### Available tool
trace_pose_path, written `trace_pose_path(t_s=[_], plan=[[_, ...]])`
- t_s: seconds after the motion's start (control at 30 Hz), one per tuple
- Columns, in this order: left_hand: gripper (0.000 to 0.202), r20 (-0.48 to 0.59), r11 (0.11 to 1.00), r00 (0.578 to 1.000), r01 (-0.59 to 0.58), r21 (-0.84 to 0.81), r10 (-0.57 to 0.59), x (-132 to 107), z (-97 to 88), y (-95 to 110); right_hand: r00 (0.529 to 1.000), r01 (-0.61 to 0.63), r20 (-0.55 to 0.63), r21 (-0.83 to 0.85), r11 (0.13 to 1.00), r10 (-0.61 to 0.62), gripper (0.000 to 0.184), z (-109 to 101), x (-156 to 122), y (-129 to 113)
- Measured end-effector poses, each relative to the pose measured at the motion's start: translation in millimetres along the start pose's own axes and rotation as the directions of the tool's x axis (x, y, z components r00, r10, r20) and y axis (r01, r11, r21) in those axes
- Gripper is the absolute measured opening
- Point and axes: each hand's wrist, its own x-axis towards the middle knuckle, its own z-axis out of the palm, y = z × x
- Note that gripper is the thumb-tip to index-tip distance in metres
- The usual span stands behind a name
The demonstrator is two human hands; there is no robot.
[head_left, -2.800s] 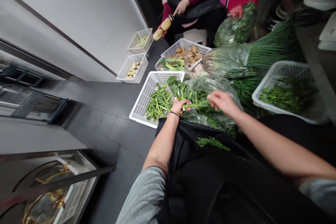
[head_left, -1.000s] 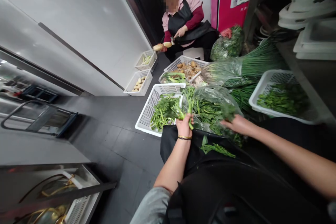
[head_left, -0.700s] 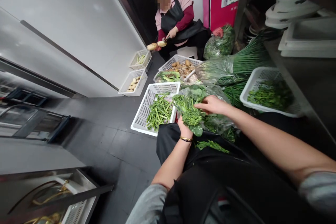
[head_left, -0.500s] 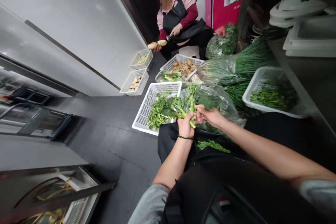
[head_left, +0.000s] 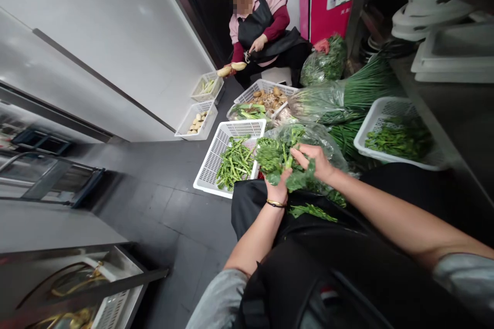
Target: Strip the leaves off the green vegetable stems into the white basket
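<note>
Above my lap, my left hand [head_left: 278, 184] is closed around the stems of a bunch of broccolini [head_left: 269, 155], its green heads fanning out past the fingers. Close on the right, my right hand [head_left: 315, 159] pinches at the same bunch. A broad leaf [head_left: 301, 180] hangs beneath its fingers; part of the grip is hidden. Cut green stems lie in the white perforated basket [head_left: 208, 172] to the left of the hands. Some loose greens [head_left: 312, 212] rest on the black apron over my lap.
Behind my hands lies a clear plastic bag [head_left: 328, 141]. A white basket of greens [head_left: 368, 146] stands at right, near bundled green stalks [head_left: 370, 82]. Across from me, a seated co-worker [head_left: 266, 25] holds a pale peeled vegetable. Small white baskets [head_left: 210, 123] line the left wall.
The bunch in my left hand has turned, its heads now spreading leftward. My right hand has shifted slightly up and right, and a broad leaf now shows below it.
</note>
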Motion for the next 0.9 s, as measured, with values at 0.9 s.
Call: trace_pose_path(t_s=[0.9], plan=[[0.026,0.132,0.965,0.98,0.172,-0.196,-0.147,-10.2,-0.7,19.6,0.838,0.237,0.546,-0.385,0.892,0.013,0.026,-42.3,-47.2,19.0]])
